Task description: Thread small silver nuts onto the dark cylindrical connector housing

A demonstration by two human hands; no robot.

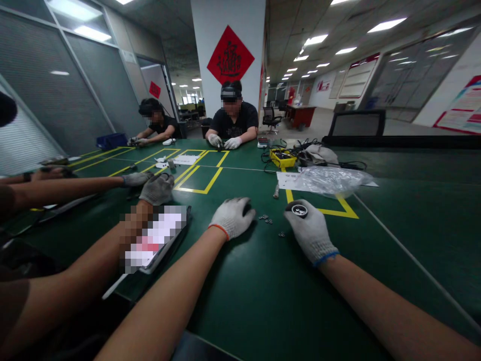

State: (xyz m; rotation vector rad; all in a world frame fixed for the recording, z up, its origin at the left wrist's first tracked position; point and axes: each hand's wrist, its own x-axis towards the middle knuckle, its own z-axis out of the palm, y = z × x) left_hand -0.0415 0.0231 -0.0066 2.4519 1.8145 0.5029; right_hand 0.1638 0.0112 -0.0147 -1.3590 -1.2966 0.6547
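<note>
My left hand (233,218), in a white knit glove with an orange cuff, rests low over the green table (240,281). Its thumb and fingers are curved and apart, with nothing visible between them. Just right of its fingertips lie several small metal rings (266,219), and a few more small pieces (281,234) sit nearer to me. My right hand (313,230), gloved with a blue cuff, is closed around a round black part with a silver rim (299,210). The part's round face points up; its lower portion is hidden by the fingers. Beyond it lies a small metal cylinder (276,191).
Ahead on the right are a clear plastic bag (332,179), white paper (287,181), a yellow bin (282,158) and tangled black cables. A phone-like device (161,240) lies left of my arm. Beside me a co-worker's gloved hand (158,189) works; two people sit opposite.
</note>
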